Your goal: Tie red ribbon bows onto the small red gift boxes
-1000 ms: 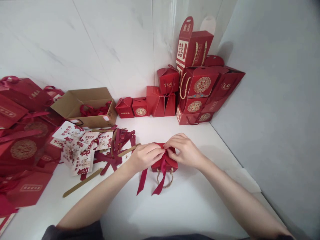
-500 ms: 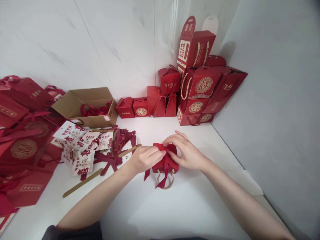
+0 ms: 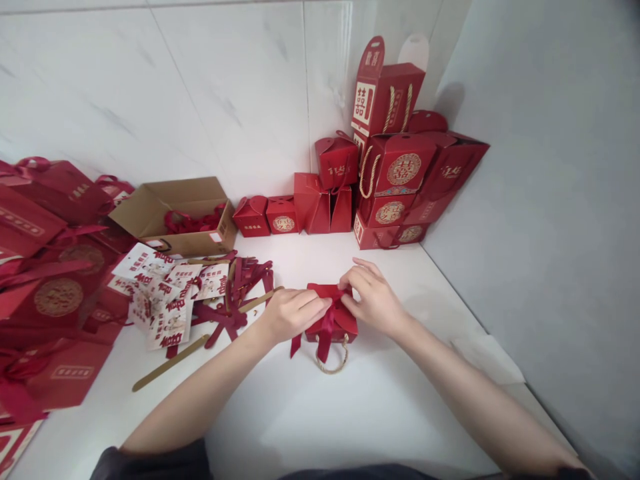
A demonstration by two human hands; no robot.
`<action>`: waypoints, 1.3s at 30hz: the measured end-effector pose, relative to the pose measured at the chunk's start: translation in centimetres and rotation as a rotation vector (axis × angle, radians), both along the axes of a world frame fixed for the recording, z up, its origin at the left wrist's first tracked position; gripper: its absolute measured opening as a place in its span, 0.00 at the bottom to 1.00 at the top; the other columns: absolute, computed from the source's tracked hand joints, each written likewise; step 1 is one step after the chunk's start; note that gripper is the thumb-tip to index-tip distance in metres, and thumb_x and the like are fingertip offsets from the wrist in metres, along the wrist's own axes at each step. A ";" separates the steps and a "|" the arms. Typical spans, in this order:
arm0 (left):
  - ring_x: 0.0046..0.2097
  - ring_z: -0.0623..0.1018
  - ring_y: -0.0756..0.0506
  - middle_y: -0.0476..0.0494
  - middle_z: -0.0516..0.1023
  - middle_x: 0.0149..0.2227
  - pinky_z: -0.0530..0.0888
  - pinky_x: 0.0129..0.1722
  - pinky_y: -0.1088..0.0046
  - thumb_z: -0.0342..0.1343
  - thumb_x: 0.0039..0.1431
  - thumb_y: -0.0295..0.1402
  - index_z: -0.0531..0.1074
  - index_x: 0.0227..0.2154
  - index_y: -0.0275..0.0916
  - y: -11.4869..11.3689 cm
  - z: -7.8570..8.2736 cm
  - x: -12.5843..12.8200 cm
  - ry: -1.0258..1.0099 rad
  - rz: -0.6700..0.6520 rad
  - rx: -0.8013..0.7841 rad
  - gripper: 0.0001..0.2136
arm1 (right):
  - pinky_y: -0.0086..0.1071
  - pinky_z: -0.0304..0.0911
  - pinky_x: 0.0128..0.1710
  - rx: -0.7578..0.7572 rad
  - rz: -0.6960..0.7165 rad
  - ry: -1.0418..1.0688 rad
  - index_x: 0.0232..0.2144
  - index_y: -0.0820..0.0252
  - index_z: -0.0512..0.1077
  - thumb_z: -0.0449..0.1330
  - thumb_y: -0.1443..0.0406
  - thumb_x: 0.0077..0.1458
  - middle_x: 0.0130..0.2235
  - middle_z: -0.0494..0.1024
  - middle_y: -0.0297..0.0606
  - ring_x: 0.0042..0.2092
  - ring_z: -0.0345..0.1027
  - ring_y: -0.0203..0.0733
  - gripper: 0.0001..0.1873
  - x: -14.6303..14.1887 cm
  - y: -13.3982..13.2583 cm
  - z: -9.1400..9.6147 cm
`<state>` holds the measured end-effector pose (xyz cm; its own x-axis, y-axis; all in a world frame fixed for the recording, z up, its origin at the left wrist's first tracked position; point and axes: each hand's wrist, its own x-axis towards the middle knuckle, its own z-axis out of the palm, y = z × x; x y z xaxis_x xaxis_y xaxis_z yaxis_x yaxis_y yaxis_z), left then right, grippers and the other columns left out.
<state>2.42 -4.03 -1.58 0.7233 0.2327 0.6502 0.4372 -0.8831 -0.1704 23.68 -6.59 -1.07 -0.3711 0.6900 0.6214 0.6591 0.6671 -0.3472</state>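
A small red gift box (image 3: 337, 325) stands on the white table before me, its gold rope handle (image 3: 334, 367) hanging down over the near side. Dark red ribbon (image 3: 326, 333) lies across the top, with two tails falling toward me. At the box's left, my left hand (image 3: 296, 313) is closed, thumb and fingertips pinching the ribbon. From the right, my right hand (image 3: 371, 293) also pinches ribbon near the top middle of the box. The fingers hide part of the ribbon where it crosses.
An open cardboard box (image 3: 200, 241) holds ribbon at the back left. Printed cards (image 3: 170, 327) and loose straps (image 3: 245, 280) lie left of my hands. Red boxes (image 3: 60, 300) are piled far left; more boxes (image 3: 400, 173) are stacked by the right wall.
My right hand has pulled slightly away to the right from my left hand, widening the gap between them. The ribbon tail in front has shifted. The view has moved slightly.
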 end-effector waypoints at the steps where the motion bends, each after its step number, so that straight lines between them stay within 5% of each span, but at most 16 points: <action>1: 0.24 0.73 0.53 0.51 0.73 0.23 0.70 0.24 0.77 0.51 0.61 0.31 0.72 0.30 0.40 0.0 0.0 0.0 0.003 -0.003 -0.002 0.07 | 0.46 0.57 0.54 0.052 -0.071 -0.024 0.30 0.55 0.62 0.52 0.76 0.49 0.28 0.70 0.33 0.31 0.65 0.41 0.11 0.3 0.1 0.1; 4: 0.24 0.73 0.54 0.51 0.74 0.24 0.70 0.24 0.78 0.51 0.61 0.31 0.72 0.30 0.40 0.1 0.0 -0.1 0.002 -0.012 -0.010 0.07 | 0.42 0.61 0.43 0.104 -0.294 -0.089 0.30 0.57 0.64 0.53 0.78 0.45 0.29 0.71 0.38 0.34 0.65 0.46 0.12 2.4 0.3 1.3; 7: 0.25 0.74 0.54 0.51 0.75 0.25 0.71 0.25 0.78 0.52 0.61 0.31 0.72 0.31 0.40 0.2 0.1 -0.1 -0.012 -0.023 -0.014 0.05 | 0.40 0.61 0.39 -0.073 -0.349 -0.076 0.32 0.58 0.67 0.54 0.75 0.47 0.34 0.72 0.41 0.38 0.66 0.48 0.10 5.2 0.2 3.4; 12: 0.27 0.75 0.55 0.53 0.77 0.28 0.70 0.26 0.78 0.57 0.57 0.28 0.73 0.35 0.40 0.3 0.2 0.0 -0.063 -0.060 -0.053 0.04 | 0.34 0.63 0.35 -0.938 0.275 -0.039 0.36 0.57 0.70 0.60 0.57 0.53 0.37 0.77 0.37 0.36 0.70 0.43 0.11 6.8 0.4 4.1; 15: 0.27 0.76 0.54 0.53 0.78 0.28 0.69 0.26 0.78 0.57 0.57 0.28 0.74 0.36 0.41 0.3 0.3 0.0 -0.073 -0.062 -0.095 0.05 | 0.33 0.63 0.33 -1.254 0.439 0.222 0.32 0.61 0.70 0.48 0.48 0.60 0.31 0.79 0.40 0.31 0.71 0.40 0.24 5.5 0.9 2.6; 20: 0.27 0.76 0.55 0.53 0.79 0.29 0.69 0.27 0.78 0.58 0.56 0.28 0.75 0.36 0.41 0.3 0.3 0.0 -0.078 -0.057 -0.114 0.05 | 0.28 0.58 0.27 -1.215 0.357 0.248 0.31 0.59 0.66 0.60 0.56 0.54 0.22 0.76 0.32 0.24 0.67 0.36 0.12 4.4 0.8 1.6; 23: 0.27 0.75 0.55 0.54 0.79 0.29 0.68 0.27 0.78 0.58 0.56 0.28 0.74 0.36 0.41 0.3 0.3 0.0 -0.073 -0.061 -0.118 0.05 | 0.29 0.61 0.31 -1.058 0.203 0.238 0.34 0.56 0.62 0.54 0.66 0.55 0.25 0.77 0.31 0.28 0.71 0.38 0.03 4.6 0.3 1.9; 25: 0.27 0.75 0.55 0.53 0.80 0.30 0.68 0.27 0.78 0.57 0.57 0.28 0.74 0.36 0.40 0.3 0.3 0.0 -0.069 -0.061 -0.134 0.05 | 0.30 0.61 0.33 -1.006 0.128 0.265 0.34 0.55 0.60 0.52 0.70 0.53 0.27 0.78 0.31 0.31 0.72 0.38 0.07 4.7 0.1 2.0; 30: 0.29 0.76 0.55 0.53 0.80 0.31 0.67 0.27 0.79 0.56 0.58 0.27 0.74 0.37 0.40 0.3 0.5 0.0 -0.048 -0.066 -0.207 0.05 | 0.30 0.56 0.29 -1.270 0.339 0.603 0.33 0.57 0.61 0.51 0.62 0.58 0.26 0.75 0.35 0.28 0.68 0.38 0.05 4.0 0.7 1.0; 33: 0.30 0.75 0.54 0.50 0.78 0.31 0.68 0.28 0.79 0.54 0.60 0.28 0.74 0.37 0.40 0.3 0.7 0.1 -0.044 -0.073 -0.366 0.06 | 0.29 0.52 0.25 -1.305 0.320 0.842 0.31 0.59 0.62 0.50 0.52 0.60 0.23 0.71 0.32 0.23 0.61 0.33 0.17 3.5 0.8 -0.2; 39: 0.24 0.67 0.55 0.52 0.70 0.26 0.67 0.27 0.79 0.59 0.55 0.39 0.72 0.40 0.39 0.5 2.4 0.0 -0.094 0.033 -0.935 0.12 | 0.25 0.44 0.22 -1.186 0.273 0.946 0.33 0.57 0.64 0.66 0.60 0.49 0.24 0.62 0.24 0.20 0.48 0.26 0.14 3.6 0.5 -1.1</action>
<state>2.43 -3.50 0.81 0.6612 0.7094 0.2440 0.4407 -0.6305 0.6390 27.31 -6.10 -2.13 -0.3633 0.9204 -0.1442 -0.1926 -0.2257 -0.9550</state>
